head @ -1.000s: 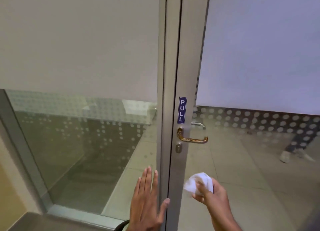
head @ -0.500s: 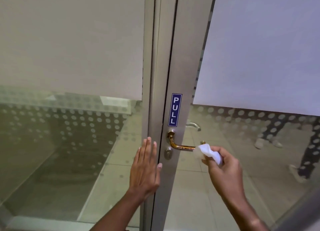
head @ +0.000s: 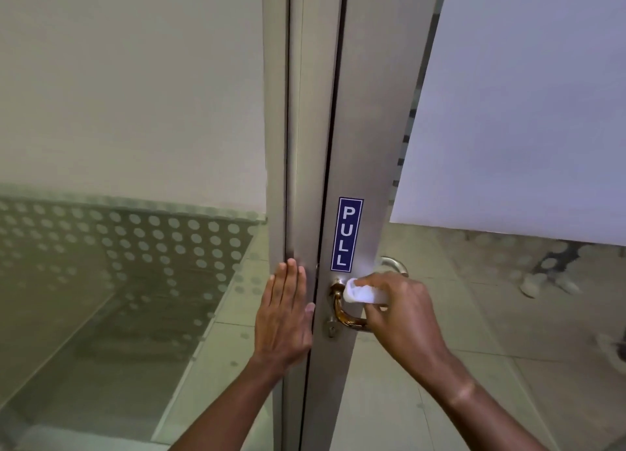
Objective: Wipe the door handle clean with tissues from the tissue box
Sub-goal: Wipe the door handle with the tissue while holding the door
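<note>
A brass lever door handle (head: 342, 311) sits on the grey metal door stile, just below a blue PULL sticker (head: 346, 234). My right hand (head: 403, 315) is closed around a crumpled white tissue (head: 360, 294) and presses it onto the upper part of the handle near its base. My left hand (head: 284, 311) lies flat, fingers together, against the fixed metal frame left of the door gap. The lever's outer end is hidden behind my right hand. No tissue box is in view.
A keyhole cylinder (head: 332, 328) sits under the handle. A second silver handle (head: 393, 264) shows through the glass on the far side. Frosted and dotted glass panels flank the door. Someone's shoes (head: 545, 284) stand on the tiled floor beyond the glass at right.
My right hand rose from low in front of the door, reached the lever's tip, then slid the tissue left onto the handle's base. The left hand moved up along the frame.
</note>
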`<action>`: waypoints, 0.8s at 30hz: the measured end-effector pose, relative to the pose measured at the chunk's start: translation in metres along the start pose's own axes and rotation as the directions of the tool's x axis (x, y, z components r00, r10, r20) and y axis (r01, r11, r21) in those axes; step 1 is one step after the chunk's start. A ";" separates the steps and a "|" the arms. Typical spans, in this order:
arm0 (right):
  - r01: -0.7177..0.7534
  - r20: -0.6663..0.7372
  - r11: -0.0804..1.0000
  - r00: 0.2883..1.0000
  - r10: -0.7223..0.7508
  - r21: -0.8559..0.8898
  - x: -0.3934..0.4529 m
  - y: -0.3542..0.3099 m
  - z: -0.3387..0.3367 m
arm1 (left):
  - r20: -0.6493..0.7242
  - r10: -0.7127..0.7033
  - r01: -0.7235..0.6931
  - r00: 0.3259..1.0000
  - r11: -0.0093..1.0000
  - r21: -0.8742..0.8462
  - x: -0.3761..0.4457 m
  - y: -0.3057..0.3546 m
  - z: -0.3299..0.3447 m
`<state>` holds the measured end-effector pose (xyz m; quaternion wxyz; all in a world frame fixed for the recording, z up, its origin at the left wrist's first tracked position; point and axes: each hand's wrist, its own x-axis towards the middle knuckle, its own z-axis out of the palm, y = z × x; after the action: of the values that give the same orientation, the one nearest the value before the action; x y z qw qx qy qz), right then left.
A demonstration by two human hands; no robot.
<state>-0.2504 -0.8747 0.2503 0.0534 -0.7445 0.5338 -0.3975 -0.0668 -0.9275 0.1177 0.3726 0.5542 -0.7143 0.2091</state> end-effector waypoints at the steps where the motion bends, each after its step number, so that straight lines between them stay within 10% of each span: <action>1: -0.007 0.031 0.999 0.999 0.009 -0.043 0.002 -0.002 0.005 | -0.022 0.011 -0.011 1.000 1.000 0.008 0.001 -0.001 0.003; 10: 0.033 0.320 0.932 0.943 0.091 -0.361 0.013 -0.019 0.046 | -0.135 0.115 -0.112 0.984 0.993 0.036 0.004 -0.020 0.027; 24: 0.068 0.374 0.835 0.911 0.171 -0.546 0.015 -0.042 0.059 | -0.235 0.154 -0.143 0.960 0.988 0.061 0.008 -0.026 0.039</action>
<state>-0.1789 -0.8899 0.2395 -0.0408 -0.7795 0.6220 -0.0620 -0.0550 -0.9682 0.0966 0.4269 0.4778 -0.6992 0.3172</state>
